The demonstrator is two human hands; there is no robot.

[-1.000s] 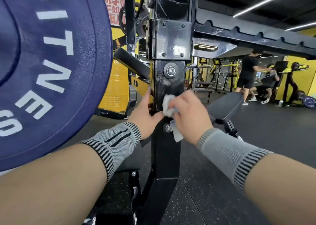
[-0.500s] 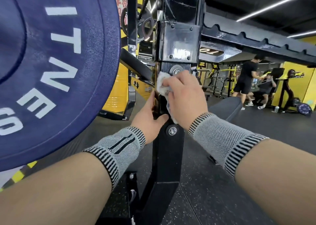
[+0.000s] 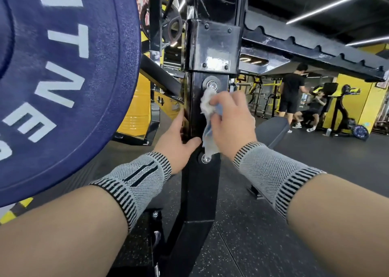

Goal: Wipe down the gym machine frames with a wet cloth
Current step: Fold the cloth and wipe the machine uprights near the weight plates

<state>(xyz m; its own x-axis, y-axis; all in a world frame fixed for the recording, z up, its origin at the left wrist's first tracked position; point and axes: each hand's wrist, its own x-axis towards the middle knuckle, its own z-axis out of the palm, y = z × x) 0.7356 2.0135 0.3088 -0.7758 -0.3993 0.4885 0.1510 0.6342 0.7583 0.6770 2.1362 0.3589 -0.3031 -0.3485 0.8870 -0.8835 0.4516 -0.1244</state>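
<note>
Two hands work one black upright post (image 3: 195, 184) of the machine frame, nearest to us. My left hand (image 3: 175, 142) grips the post's left edge, thumb across its front. Just right of it, the right hand (image 3: 229, 125) bunches the wet cloth (image 3: 207, 108) in curled fingers and presses it to the post face, just below the upper bolt (image 3: 212, 85). Above, the bolted bracket (image 3: 212, 47) shines wet, so probably wiped. Farther right, the notched rail (image 3: 315, 49) looks streaky; that and the lower post seem left to do
</note>
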